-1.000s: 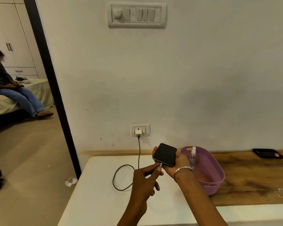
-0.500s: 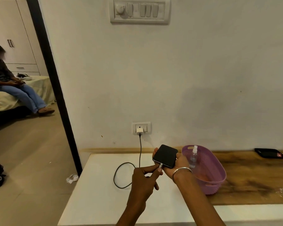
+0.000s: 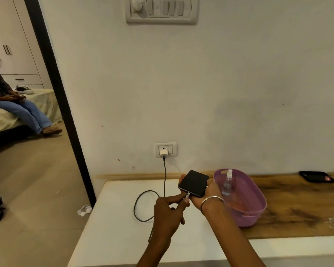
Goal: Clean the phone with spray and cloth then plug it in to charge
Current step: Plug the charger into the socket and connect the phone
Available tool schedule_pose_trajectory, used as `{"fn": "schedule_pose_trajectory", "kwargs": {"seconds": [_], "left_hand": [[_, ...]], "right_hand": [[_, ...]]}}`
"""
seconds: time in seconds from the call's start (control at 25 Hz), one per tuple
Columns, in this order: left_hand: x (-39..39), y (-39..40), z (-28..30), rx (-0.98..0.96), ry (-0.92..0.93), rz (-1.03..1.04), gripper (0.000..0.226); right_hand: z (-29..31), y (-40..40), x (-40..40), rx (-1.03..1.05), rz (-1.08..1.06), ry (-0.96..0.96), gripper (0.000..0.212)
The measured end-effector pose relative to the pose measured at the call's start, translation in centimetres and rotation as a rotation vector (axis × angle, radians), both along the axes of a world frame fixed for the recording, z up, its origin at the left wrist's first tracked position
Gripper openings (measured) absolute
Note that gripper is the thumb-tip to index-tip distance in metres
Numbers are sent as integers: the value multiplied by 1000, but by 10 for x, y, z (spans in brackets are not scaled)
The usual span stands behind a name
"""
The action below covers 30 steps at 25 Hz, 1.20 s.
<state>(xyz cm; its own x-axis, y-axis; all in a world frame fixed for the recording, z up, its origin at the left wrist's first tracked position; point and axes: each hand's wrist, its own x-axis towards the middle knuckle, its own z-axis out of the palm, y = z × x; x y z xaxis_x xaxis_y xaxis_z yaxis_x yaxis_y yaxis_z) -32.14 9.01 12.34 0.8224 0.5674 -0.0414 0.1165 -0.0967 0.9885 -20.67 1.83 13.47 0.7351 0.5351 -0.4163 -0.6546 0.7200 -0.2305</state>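
Over at nine o'clock, through the doorway, a person (image 3: 12, 105) sits on the edge of a bed (image 3: 44, 101), feet on the floor. A crumpled scrap of paper (image 3: 84, 210) lies on the floor near the desk's corner.

The white desk (image 3: 112, 228) stands against the wall. Above it, at about twelve o'clock from the hands, a white charger (image 3: 163, 153) sits in the wall socket (image 3: 165, 149), and its dark cable (image 3: 143, 209) hangs down, loops on the desk and runs to the left hand (image 3: 169, 215). That hand's fingers are curled, thumb and forefinger pinching the cable's plug (image 3: 187, 195) right at the phone's bottom edge; whether the plug is fully seated I cannot tell.

The phone (image 3: 194, 183), dark screen up, lies in the right hand (image 3: 204, 193), held above the desk with the fingers curled round its far edges. A metal bangle (image 3: 211, 201) circles that wrist.

Just beside the right hand, at three o'clock, a purple basket (image 3: 258, 197) holds a clear spray bottle (image 3: 227, 183), standing upright, and something reddish at the bottom that I cannot make out. Far off at two o'clock, a black device (image 3: 316, 177) lies on the wooden stretch of the desk.
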Motion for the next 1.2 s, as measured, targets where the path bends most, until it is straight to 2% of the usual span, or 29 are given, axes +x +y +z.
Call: {"fn": "schedule_pose_trajectory", "kwargs": {"seconds": [0.16,0.36,0.52,0.68,0.8,0.88,1.04,1.2], "left_hand": [[5,2,-1,-4,38,-5,3],[14,4,-3,-131,75,-7,20],[21,4,-7,-267,63,53,40],[31,10,-13,-274,57,84,49],[32,12,-25,-262,77,45,49],[32,16,-45,-199,84,-28,44],[22,36,-108,48,33,-287,14],[15,74,-175,472,75,-429,25]], "right_hand": [[-3,3,2,-10,-60,-79,51],[-8,8,6,-41,-17,-259,63],[-12,15,7,-31,-21,-314,72],[-22,23,15,-37,-54,-304,75],[-42,27,17,-103,52,-314,81],[-61,26,27,-155,107,-315,77],[-87,10,79,-167,86,-317,67],[-119,2,125,-278,162,-226,66]]}}
